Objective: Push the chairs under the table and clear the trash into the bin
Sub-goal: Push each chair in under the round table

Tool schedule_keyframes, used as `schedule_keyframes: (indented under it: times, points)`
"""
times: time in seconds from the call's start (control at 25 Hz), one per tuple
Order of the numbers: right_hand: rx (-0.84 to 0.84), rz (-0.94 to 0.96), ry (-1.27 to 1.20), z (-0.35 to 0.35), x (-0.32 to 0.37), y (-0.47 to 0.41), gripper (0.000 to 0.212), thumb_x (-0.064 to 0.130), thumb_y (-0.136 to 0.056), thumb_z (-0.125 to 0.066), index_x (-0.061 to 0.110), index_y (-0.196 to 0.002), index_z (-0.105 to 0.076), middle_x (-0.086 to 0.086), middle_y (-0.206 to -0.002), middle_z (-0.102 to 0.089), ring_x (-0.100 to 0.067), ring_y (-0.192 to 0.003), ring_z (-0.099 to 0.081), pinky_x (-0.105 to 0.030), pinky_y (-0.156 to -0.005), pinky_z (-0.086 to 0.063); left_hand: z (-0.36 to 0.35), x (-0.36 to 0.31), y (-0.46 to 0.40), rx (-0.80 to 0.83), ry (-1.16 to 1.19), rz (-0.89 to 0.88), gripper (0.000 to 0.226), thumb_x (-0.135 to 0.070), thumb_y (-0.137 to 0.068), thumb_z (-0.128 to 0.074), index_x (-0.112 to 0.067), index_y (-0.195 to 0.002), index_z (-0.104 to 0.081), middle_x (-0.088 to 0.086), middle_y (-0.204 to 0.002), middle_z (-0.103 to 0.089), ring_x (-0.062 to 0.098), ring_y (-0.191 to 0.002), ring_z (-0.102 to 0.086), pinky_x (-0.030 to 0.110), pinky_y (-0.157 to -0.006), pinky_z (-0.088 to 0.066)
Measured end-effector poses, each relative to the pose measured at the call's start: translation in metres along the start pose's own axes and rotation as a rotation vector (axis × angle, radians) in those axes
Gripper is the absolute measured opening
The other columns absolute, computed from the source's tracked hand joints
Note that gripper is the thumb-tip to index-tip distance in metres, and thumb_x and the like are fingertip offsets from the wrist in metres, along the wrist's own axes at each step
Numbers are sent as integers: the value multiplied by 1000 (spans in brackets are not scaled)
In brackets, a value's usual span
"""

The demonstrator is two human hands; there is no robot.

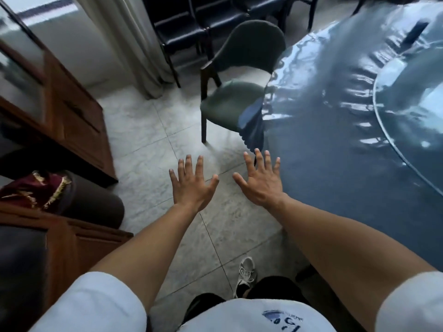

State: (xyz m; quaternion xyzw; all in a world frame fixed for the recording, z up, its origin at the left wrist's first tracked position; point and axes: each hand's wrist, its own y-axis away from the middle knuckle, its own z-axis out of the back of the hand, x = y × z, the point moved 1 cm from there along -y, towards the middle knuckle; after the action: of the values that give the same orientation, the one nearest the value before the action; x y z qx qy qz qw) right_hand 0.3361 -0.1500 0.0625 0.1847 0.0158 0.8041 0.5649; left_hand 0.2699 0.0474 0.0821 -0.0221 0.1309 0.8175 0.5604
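Nearest the camera, one white laced shoe [245,275] stands on the tiled floor [148,140], toe pointing away from the person, between the two bare forearms. Both arms reach forward and down.

The left hand [191,185] is spread flat, palm down, all five fingers straight and fanned apart; its grip is fully open and holds nothing, with only floor beneath it. The right hand [260,180] is spread the same way, fingers straight and apart, grip wide open and empty. Its fingertips lie just beside the hanging edge of the blue cloth covering the surface [335,152], though whether they touch the cloth cannot be told.

The surface is one round table at the right, draped in a glossy clear plastic sheet over blue cloth, with a round glass turntable [412,111] lying toward its far right side.

Beyond the hands stands one green upholstered chair [233,101] with dark wooden legs. Its seat faces the surface's left edge and its curved back is turned away from the surface, toward the left and far side. The seat's front edge is tucked just under the hanging cloth.

Farther back, against the pale curtain [134,44], at least three dark chairs [184,32] stand in a row.

At the left is a wooden cabinet [72,111].
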Motion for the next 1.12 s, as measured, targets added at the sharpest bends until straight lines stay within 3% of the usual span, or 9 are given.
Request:
schedule_keyframes:
  times: [0.48, 0.8, 1.12]
  points:
    - [38, 125, 57, 27, 135, -229, 81, 75, -94, -7, 31, -162, 1, -6, -170, 11, -32, -155, 17, -60, -123, 12, 65, 110, -205, -22, 47, 116, 80, -70, -95, -22, -30, -161, -1, 6, -170, 7, 26, -156, 12, 55, -123, 9]
    - [17, -6, 22, 48, 245, -392, 82, 75, -94, -6, 30, -162, 1, -8, -170, 9, -33, -156, 16, -60, -122, 12, 116, 224, -376, 59, 18, 58, 80, -71, -95, -20, -30, -161, 0, 6, -170, 8, 27, -156, 13, 56, -123, 8]
    - [6, -61, 17, 63, 290, -560, 82, 74, -95, -10, 28, -162, -3, -10, -170, 5, -34, -156, 12, -60, -121, 14, 152, 259, -554, 69, 17, -1, 81, -72, -94, -20, -30, -161, -2, 7, -170, 4, 28, -156, 11, 56, -123, 8]
